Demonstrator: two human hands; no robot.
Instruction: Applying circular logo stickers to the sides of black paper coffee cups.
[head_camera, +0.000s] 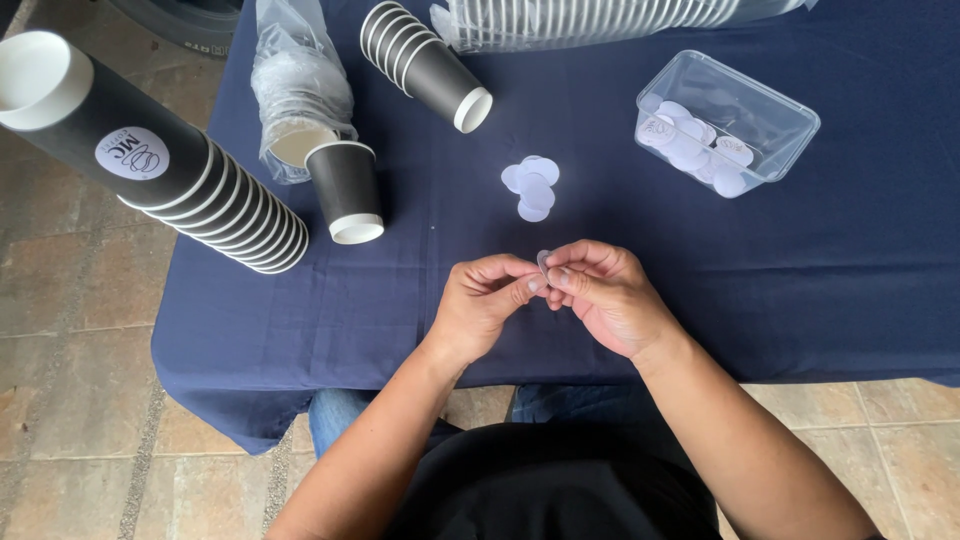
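Lap: dark top (560, 480) & jeans (335, 415) at bottom edge, closest to cam.
L hand (480, 305): fingers curled in, thumb + forefinger pinched on small round sticker (543, 262), over near edge of table.
R hand (605, 295): fingers curled, tips pinched on same sticker from other side; both hands touching at fingertips.
Sticker: white/pale disc, seen edge-on, held between the 2 hands above cloth; can't tell if backing is on.
Loose discs (530, 187): small white pile on cloth, just beyond hands.
Tub (745, 95): clear plastic, w/ more round stickers inside, far R.
Single cup (345, 190): black, upside down, L of pile.
Cup stack (150, 150): long, lying on side at L edge, 1 round label showing.
Short stack (425, 65): lying on side, far centre.
Bagged lids (300, 85): clear bag, behind single cup.
Table (800, 300): navy cloth; tiled floor (70, 330) round it.
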